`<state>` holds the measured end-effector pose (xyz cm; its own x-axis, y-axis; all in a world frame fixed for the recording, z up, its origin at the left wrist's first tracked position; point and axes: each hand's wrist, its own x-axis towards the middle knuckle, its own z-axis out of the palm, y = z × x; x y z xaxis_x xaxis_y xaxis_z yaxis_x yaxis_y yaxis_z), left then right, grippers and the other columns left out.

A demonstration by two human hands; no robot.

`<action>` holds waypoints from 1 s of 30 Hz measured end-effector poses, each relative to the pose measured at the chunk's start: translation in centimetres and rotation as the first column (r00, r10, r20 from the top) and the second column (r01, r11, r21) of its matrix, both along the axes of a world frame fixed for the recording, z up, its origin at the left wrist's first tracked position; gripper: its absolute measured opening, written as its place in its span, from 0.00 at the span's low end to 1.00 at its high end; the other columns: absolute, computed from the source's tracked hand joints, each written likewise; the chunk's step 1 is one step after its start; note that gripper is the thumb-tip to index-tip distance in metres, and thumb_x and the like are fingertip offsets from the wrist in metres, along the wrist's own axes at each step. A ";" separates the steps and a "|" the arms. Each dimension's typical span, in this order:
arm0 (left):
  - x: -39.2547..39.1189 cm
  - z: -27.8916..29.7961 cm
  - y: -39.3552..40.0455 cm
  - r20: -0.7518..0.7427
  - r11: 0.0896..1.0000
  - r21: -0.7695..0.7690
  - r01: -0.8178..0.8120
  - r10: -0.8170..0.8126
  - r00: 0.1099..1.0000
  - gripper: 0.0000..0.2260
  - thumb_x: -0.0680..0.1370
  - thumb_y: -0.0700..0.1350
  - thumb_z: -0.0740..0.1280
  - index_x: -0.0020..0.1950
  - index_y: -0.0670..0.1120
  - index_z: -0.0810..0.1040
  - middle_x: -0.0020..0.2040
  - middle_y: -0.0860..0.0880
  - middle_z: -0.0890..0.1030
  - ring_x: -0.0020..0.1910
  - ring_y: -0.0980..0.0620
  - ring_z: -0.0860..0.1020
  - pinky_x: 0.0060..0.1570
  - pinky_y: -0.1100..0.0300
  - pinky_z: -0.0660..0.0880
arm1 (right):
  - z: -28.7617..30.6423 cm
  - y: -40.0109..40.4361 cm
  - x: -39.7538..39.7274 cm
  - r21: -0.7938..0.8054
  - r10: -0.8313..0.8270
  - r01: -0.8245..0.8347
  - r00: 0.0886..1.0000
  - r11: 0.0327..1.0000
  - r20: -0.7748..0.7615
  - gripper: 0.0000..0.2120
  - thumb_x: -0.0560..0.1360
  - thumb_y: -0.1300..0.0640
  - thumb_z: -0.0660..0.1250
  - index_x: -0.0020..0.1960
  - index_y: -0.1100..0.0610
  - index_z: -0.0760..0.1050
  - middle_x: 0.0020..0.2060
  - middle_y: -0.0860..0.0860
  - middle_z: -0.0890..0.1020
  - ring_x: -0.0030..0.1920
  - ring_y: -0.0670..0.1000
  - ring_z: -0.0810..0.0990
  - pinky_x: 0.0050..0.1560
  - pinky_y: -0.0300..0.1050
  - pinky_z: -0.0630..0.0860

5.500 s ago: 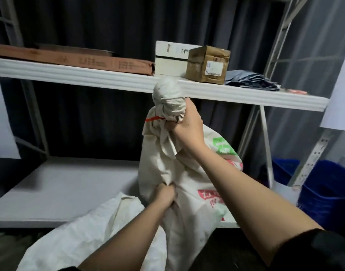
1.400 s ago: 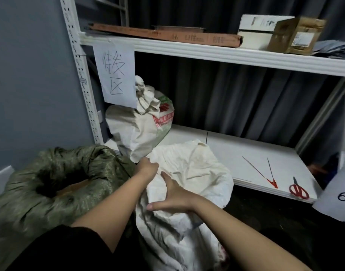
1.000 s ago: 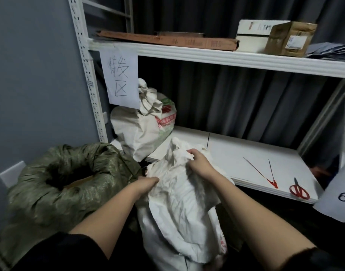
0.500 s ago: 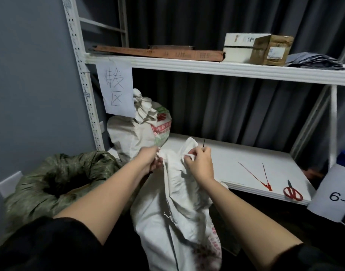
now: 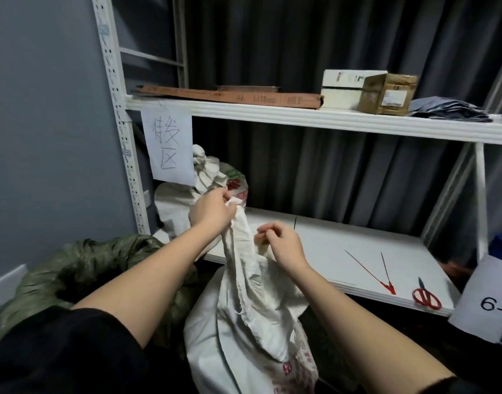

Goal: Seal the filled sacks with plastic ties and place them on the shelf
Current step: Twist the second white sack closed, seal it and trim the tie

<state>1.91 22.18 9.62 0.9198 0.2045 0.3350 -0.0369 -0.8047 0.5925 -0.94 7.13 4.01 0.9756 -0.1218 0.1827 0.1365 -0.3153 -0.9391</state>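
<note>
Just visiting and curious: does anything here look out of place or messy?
Nothing looks damaged or spilled. The white sack held by both hands is not yet tied, and a green sack on the left gapes open. Red ties and scissors lie loose on the lower shelf.

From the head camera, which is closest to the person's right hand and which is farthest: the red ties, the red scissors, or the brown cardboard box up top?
Measured from the right hand:
1. Red ties, lying on the lower shelf just to its right.
2. Red scissors, farther right, near the shelf's front corner.
3. Brown cardboard box, on the upper shelf, above and to the right.
</note>
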 end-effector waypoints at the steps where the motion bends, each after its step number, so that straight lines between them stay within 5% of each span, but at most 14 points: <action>1: -0.1 -0.1 0.1 0.047 0.996 0.089 -0.023 0.019 0.999 0.08 0.76 0.47 0.62 0.53 0.51 0.77 0.47 0.49 0.81 0.51 0.44 0.78 0.40 0.58 0.68 | 0.2 -0.1 -0.1 -0.125 -0.089 0.103 0.990 0.987 0.109 0.08 0.77 0.57 0.60 0.45 0.52 0.78 0.36 0.45 0.82 0.38 0.49 0.80 0.39 0.41 0.75; 4: 0.5 0.6 -0.2 0.144 0.980 0.195 -0.047 0.019 0.989 0.06 0.76 0.44 0.61 0.50 0.47 0.75 0.44 0.45 0.81 0.47 0.41 0.78 0.39 0.57 0.68 | 1.4 0.6 -0.9 -0.455 0.050 0.060 0.973 0.889 0.226 0.12 0.73 0.40 0.64 0.41 0.48 0.71 0.38 0.44 0.79 0.40 0.47 0.77 0.38 0.46 0.70; 7: 1.3 1.7 -0.9 0.074 0.993 -0.094 0.077 -0.070 0.995 0.03 0.73 0.46 0.65 0.43 0.48 0.76 0.39 0.49 0.80 0.43 0.44 0.78 0.42 0.56 0.74 | 2.4 2.2 -0.9 -0.658 0.105 0.083 0.965 0.748 0.241 0.14 0.70 0.41 0.66 0.45 0.50 0.70 0.42 0.49 0.80 0.46 0.52 0.78 0.38 0.46 0.67; 10: 1.2 1.9 -0.9 0.053 0.769 -0.582 0.267 -0.291 0.955 0.08 0.76 0.47 0.65 0.41 0.45 0.77 0.37 0.47 0.79 0.36 0.46 0.79 0.34 0.58 0.76 | 3.4 1.3 0.7 -0.443 -0.017 0.120 0.973 0.888 0.229 0.06 0.75 0.55 0.61 0.51 0.54 0.73 0.47 0.53 0.81 0.50 0.58 0.78 0.41 0.45 0.67; 11: 0.9 1.8 -0.9 0.057 0.697 -0.660 0.279 -0.324 0.944 0.08 0.78 0.46 0.63 0.43 0.45 0.77 0.39 0.46 0.78 0.35 0.48 0.78 0.32 0.60 0.74 | 3.9 0.6 1.2 -0.305 -0.026 0.090 0.977 0.948 0.209 0.06 0.76 0.57 0.61 0.52 0.54 0.73 0.46 0.52 0.80 0.50 0.56 0.78 0.42 0.44 0.66; 13: 0.4 1.1 -0.5 -0.009 0.698 -0.663 0.271 -0.370 0.929 0.04 0.78 0.46 0.63 0.50 0.47 0.74 0.44 0.46 0.77 0.37 0.53 0.75 0.34 0.63 0.72 | 5.4 -0.2 1.8 -0.111 0.004 0.021 0.977 0.994 0.213 0.06 0.78 0.57 0.60 0.54 0.55 0.72 0.43 0.46 0.78 0.47 0.50 0.77 0.43 0.42 0.68; 16: 0.0 -0.8 -0.2 -0.269 0.818 -0.533 0.215 -0.405 0.874 0.36 0.65 0.60 0.72 0.68 0.49 0.63 0.58 0.47 0.73 0.54 0.50 0.75 0.45 0.64 0.73 | 7.8 -0.9 2.3 -0.118 -0.005 0.046 0.944 0.992 0.331 0.06 0.79 0.57 0.59 0.51 0.55 0.74 0.39 0.42 0.77 0.43 0.45 0.75 0.46 0.43 0.70; 18: -0.5 -1.4 -0.8 -0.282 0.780 -0.595 0.193 -0.428 0.858 0.51 0.53 0.65 0.74 0.71 0.55 0.55 0.69 0.43 0.67 0.61 0.46 0.73 0.52 0.57 0.74 | 9.4 -1.1 2.6 -0.148 -0.031 0.098 0.917 0.984 0.397 0.08 0.79 0.57 0.58 0.51 0.56 0.75 0.41 0.44 0.78 0.45 0.47 0.76 0.48 0.45 0.71; 21: -0.6 -1.5 -2.6 -0.040 0.576 -0.797 0.184 -0.354 0.934 0.44 0.54 0.64 0.75 0.62 0.56 0.56 0.71 0.37 0.65 0.62 0.39 0.74 0.61 0.43 0.73 | 11.3 -0.8 3.3 -0.202 -0.011 0.107 0.905 0.974 0.425 0.09 0.80 0.57 0.56 0.51 0.57 0.74 0.45 0.48 0.78 0.47 0.48 0.75 0.48 0.45 0.69; 24: -1.6 -0.5 -3.8 0.106 0.583 -0.789 0.195 -0.184 0.977 0.30 0.67 0.58 0.71 0.60 0.49 0.58 0.64 0.44 0.62 0.56 0.50 0.69 0.60 0.53 0.70 | 13.2 -0.6 3.8 -0.233 -0.027 0.144 0.896 0.962 0.444 0.07 0.81 0.58 0.54 0.49 0.55 0.71 0.48 0.49 0.76 0.48 0.47 0.73 0.50 0.44 0.68; 27: -0.7 0.7 -4.1 0.040 0.616 -0.780 0.107 -0.121 0.992 0.22 0.75 0.53 0.66 0.63 0.44 0.64 0.65 0.42 0.64 0.54 0.50 0.66 0.55 0.60 0.63 | 15.1 -0.7 4.1 -0.150 -0.004 0.067 0.924 0.986 0.382 0.08 0.80 0.58 0.53 0.46 0.55 0.70 0.43 0.47 0.75 0.43 0.45 0.72 0.45 0.39 0.68; 30: -0.8 2.8 -4.2 -0.078 0.623 -0.771 0.133 -0.300 0.951 0.34 0.66 0.66 0.65 0.64 0.44 0.69 0.70 0.36 0.67 0.68 0.37 0.68 0.68 0.45 0.66 | 17.4 -0.5 3.9 -0.166 0.062 0.003 0.919 0.986 0.389 0.11 0.79 0.59 0.54 0.39 0.52 0.67 0.35 0.43 0.70 0.35 0.41 0.67 0.36 0.35 0.64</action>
<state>1.11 17.97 12.42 0.9955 0.0935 -0.0178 0.0237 -0.0624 0.9978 2.98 6.66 21.39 0.8243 -0.0312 0.5653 0.4944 -0.4467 -0.7456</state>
